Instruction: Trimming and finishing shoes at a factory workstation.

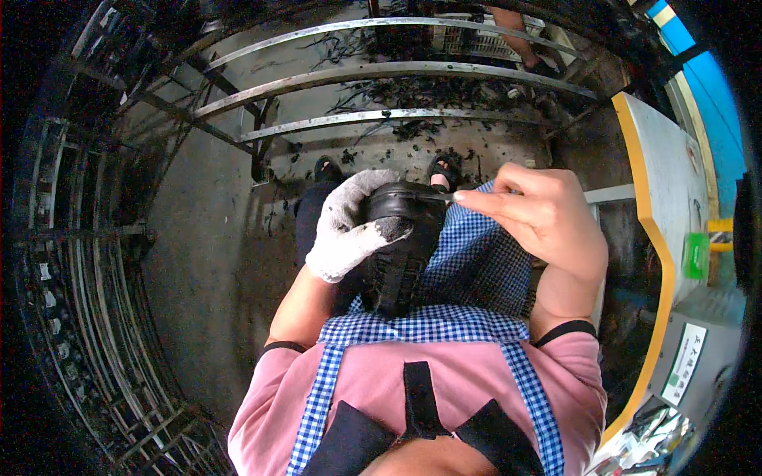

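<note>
My left hand (349, 222), in a whitish knitted glove with dark-stained fingertips, is closed around the end of a black shoe (394, 200). The shoe sits over my lap, with its smooth, rubbery rim facing away from me and its darker body running back toward my waist. My bare right hand (536, 208) comes in from the right side, its fingers pinched together. Between them is a thin, pale blade-like tool (450, 197), whose tip meets the right side of the shoe's rim. Most of the tool is hidden inside the hand.
Long metal rails of a rack (397, 73) cross in front of my feet. Black scraps (444, 94) litter the floor beyond. Another person's leg (512, 32) shows at the far side. A white table with a yellow edge (655, 170) stands at right, and dark metal racking (95, 285) at left.
</note>
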The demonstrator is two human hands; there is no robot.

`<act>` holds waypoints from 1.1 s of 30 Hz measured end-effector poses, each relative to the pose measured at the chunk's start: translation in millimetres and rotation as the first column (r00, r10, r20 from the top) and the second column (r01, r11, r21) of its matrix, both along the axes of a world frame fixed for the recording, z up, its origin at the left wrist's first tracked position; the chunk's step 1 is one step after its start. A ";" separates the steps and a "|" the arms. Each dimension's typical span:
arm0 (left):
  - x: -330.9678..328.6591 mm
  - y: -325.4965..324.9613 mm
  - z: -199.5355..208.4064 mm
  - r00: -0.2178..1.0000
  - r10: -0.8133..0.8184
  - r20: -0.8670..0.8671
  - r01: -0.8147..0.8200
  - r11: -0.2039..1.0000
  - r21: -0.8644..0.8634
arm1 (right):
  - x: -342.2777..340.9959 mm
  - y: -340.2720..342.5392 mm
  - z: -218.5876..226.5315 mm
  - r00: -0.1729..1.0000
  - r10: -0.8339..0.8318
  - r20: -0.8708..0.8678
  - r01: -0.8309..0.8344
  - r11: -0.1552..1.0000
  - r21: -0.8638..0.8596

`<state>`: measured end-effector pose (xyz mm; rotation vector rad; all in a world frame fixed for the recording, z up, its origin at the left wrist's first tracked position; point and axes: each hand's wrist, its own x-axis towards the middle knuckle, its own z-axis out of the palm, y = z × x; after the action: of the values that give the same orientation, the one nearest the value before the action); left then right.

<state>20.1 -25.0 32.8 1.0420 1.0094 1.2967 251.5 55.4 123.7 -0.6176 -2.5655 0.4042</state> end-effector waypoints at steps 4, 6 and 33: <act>0.4 -0.7 -2.5 1.000 0.005 -0.015 -0.005 1.000 -0.007 | 4.0 -1.0 -0.1 0.997 0.013 0.070 -0.011 1.000 -0.019; 1.0 0.0 -1.3 1.000 0.005 -0.013 -0.005 1.000 -0.004 | 2.7 -2.0 -0.2 0.998 0.006 0.068 -0.004 1.000 -0.029; -64.6 23.8 -43.3 0.525 0.519 0.674 -0.483 0.834 -0.266 | -4.9 -48.7 -117.2 0.948 -0.162 -0.272 0.061 0.936 -0.346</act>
<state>-44.5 -1.2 -10.5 0.0810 0.7034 1.9410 246.6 6.7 6.5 -0.7550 -2.1776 0.8377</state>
